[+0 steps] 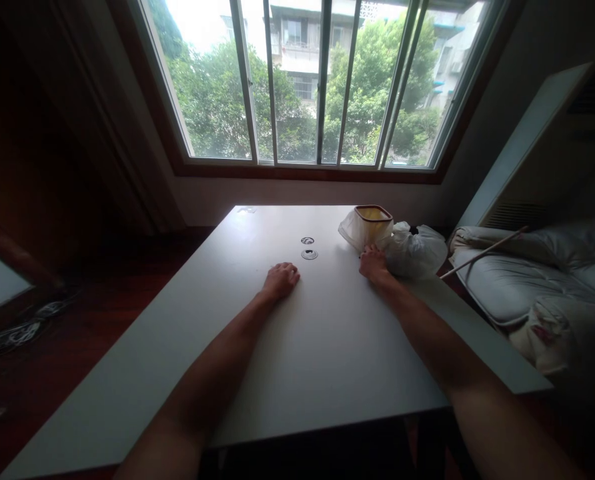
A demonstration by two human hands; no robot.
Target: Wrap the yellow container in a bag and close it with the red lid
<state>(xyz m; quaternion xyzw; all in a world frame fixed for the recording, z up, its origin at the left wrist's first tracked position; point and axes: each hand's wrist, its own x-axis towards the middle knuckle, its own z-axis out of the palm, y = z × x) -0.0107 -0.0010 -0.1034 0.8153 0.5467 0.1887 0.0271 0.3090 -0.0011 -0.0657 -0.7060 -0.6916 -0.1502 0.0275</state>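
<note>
My left hand (281, 279) rests palm down on the white table (327, 333), its fingers loosely bent and nothing visible in them. Just ahead and to its right are two round metallic-looking pieces, a nearer one (309, 255) and a farther one (307, 241), lying flat. My right hand (374, 263) is at the foot of a small bin with a brown squarish rim (386, 218), yellowish inside and wrapped in a translucent plastic bag (353, 230). Its fingers are curled; a small dark spot shows beside them, too small to name. Touching the bin's right side is a knotted white plastic bag (420, 253).
A wide window (297, 100) stands beyond the table's far edge. To the right are a cushioned seat (517, 273), a thin stick (485, 252) and a tall pale appliance (522, 140). Cables (22, 330) lie on the dark red floor at left.
</note>
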